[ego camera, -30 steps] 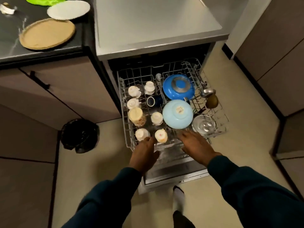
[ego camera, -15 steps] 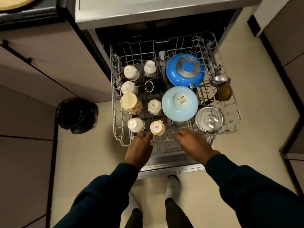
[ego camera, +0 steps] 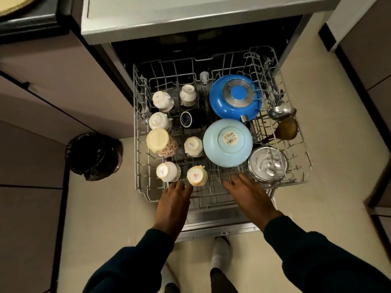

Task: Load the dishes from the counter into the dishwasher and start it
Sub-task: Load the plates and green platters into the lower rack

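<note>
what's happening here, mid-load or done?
A person stands over an open dishwasher with its upper rack pulled out. Both hands are open at the rack's front edge: the left hand by a small upturned cup, the right hand below the light blue bowl. Neither hand holds a dish. The rack already carries upturned cups, a blue pan, a steel bowl and a ladle. A plate sits on the counter.

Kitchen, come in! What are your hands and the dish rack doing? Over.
Both hands open, left hand and right hand at the rack's front edge. Rack pulled out, full of upturned dishes. Nothing blocking.
</note>
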